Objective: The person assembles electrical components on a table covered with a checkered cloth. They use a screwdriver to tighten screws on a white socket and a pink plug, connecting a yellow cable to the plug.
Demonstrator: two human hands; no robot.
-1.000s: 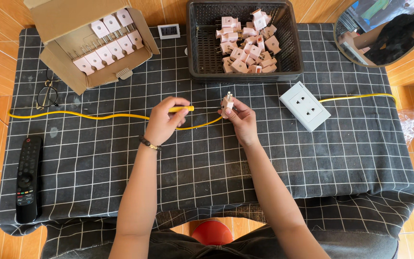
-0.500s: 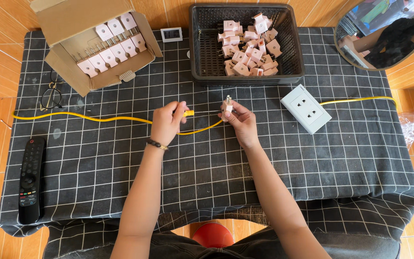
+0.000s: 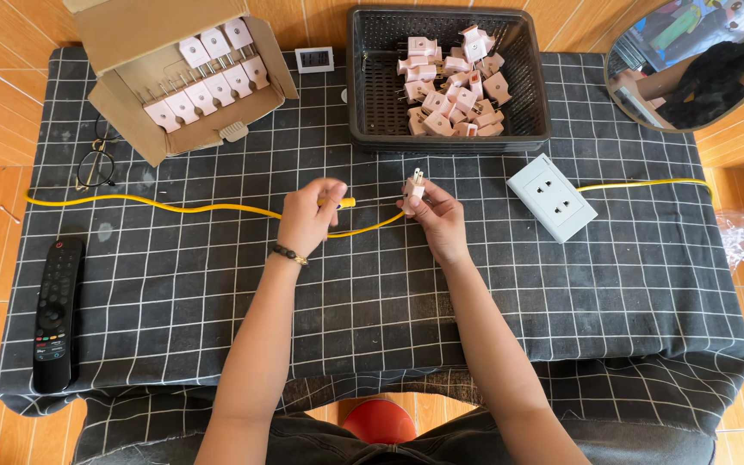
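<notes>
A: Starting at the table's (image 3: 217,344) left edge, we see a black remote control (image 3: 55,314) lying lengthwise near the front left corner, on the black cloth with the white grid. Behind it, a pair of glasses (image 3: 96,164) rests near the left edge.

B: And at the back left corner we have the open cardboard box (image 3: 178,77), tilted on its side, with a row of pale pink plugs (image 3: 208,60) lined up inside, prongs pointing inward. A small white rectangular device (image 3: 314,59) sits just beside it at the back edge.

A: The yellow cable (image 3: 157,205) runs from the left edge toward the middle. Our left hand (image 3: 307,215) grips it there, fingers (image 3: 329,194) closed around the cable near its yellow end.

B: Just to the right, our right hand (image 3: 437,220) holds a single pink plug (image 3: 412,187), fingers (image 3: 424,207) pinched on its body, the prongs pointing up. The two hands are near each other, at the middle of the table.

A: Behind them, at the back edge, stands the black plastic basket (image 3: 372,103) with a loose heap of the same pink plugs in its right half.

B: Further right, a white socket block (image 3: 552,197) lies at an angle, with more yellow cable leaving it toward the right edge. A round mirror (image 3: 691,60) overlaps the back right corner.
</notes>
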